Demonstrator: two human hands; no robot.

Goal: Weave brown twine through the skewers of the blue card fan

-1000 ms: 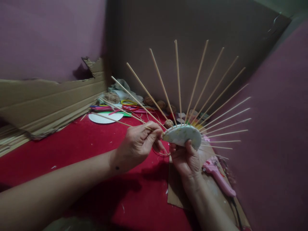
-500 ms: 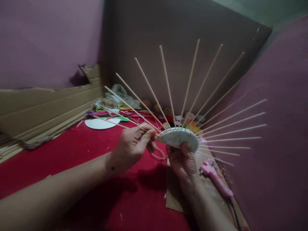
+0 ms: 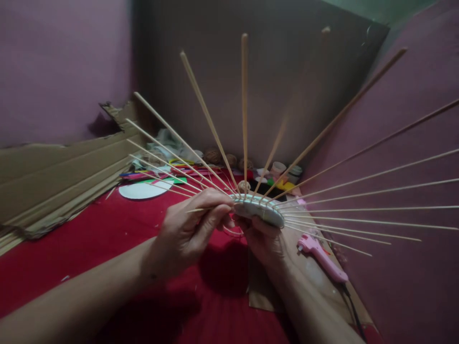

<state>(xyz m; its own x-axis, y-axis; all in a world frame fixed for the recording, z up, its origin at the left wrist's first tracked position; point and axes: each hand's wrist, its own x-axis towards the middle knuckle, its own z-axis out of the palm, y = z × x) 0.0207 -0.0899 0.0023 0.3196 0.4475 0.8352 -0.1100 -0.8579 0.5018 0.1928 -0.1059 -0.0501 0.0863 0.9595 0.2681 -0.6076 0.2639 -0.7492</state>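
Note:
A pale round disc (image 3: 258,210) with several thin wooden sticks (image 3: 245,110) fanning out from its rim is held above the red cloth. My right hand (image 3: 265,241) grips the disc from below, fingers curled under it. My left hand (image 3: 191,229) is pinched at the disc's left edge, fingers closed on a thin jute cord (image 3: 234,232) that loops below the disc. The disc lies nearly flat, its sticks pointing up, left and right.
A pink glue gun (image 3: 322,258) lies on a cardboard sheet (image 3: 261,294) at the right. At the back sit a white paper circle (image 3: 140,190), coloured scissors, jute balls (image 3: 213,155) and small jars. Torn cardboard (image 3: 57,177) lines the left; pink walls close both sides.
The disc has tipped from a slanted pose to nearly flat, so the sticks spread wider and longer toward the right. Both hands shifted slightly left and lower.

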